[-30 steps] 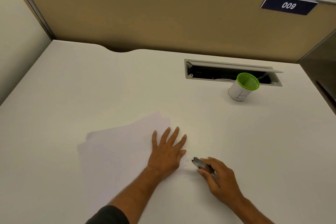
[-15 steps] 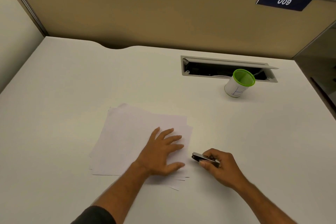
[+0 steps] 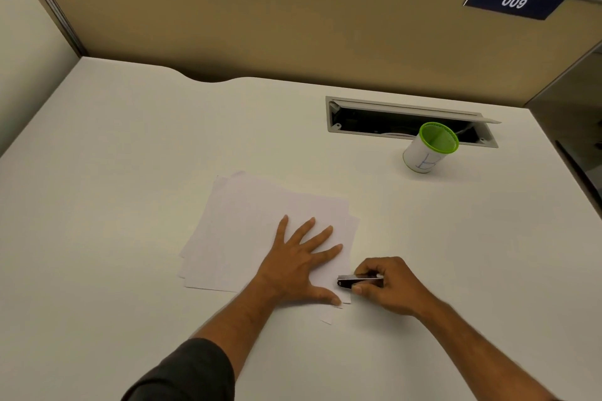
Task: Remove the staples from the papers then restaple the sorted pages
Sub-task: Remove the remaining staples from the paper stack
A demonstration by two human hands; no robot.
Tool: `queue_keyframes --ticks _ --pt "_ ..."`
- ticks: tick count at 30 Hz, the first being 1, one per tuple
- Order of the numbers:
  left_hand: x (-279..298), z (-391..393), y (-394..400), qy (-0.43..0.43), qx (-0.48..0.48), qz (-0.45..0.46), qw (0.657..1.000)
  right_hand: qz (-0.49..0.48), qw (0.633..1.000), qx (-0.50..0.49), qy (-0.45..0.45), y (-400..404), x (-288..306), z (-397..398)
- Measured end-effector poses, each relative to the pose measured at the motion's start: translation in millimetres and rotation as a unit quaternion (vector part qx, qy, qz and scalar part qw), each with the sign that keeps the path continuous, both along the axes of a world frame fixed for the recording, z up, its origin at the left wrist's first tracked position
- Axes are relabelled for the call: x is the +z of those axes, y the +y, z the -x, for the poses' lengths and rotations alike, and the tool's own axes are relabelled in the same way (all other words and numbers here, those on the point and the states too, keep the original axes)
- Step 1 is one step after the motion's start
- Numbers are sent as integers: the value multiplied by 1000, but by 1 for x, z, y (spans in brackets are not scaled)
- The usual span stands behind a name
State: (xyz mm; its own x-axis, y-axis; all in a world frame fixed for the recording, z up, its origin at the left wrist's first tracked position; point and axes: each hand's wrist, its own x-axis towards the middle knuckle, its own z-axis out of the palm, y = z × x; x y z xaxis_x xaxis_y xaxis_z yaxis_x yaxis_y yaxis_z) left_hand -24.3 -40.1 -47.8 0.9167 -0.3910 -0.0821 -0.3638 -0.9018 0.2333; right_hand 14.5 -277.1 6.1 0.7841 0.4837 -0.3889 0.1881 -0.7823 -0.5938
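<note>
A loose stack of white papers (image 3: 247, 231) lies on the white desk (image 3: 130, 172), its sheets slightly fanned at the edges. My left hand (image 3: 299, 260) lies flat on the stack's near right part, fingers spread, pressing it down. My right hand (image 3: 387, 286) grips a small dark metal stapler (image 3: 358, 282), held level with its nose at the right edge of the papers near the bottom corner. A small paper corner sticks out below my left thumb.
A white cup with a green rim (image 3: 430, 148) stands at the back right, in front of an open cable tray (image 3: 407, 120) set into the desk. Tan partition walls (image 3: 260, 16) close the back, with a "009" sign (image 3: 514, 2).
The papers were turned and slid right under my left hand. My right hand brought the stapler in to the stack's right edge and levelled it.
</note>
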Motion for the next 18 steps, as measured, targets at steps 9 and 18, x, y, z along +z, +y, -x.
queue_keyframes --ticks 9,18 --pt "-4 -3 -3 -16 0 -5 1000 24 1000 15 -8 7 -1 -3" --pt "-3 -4 -6 -12 11 -2 1000 58 994 58 -77 14 -1 2"
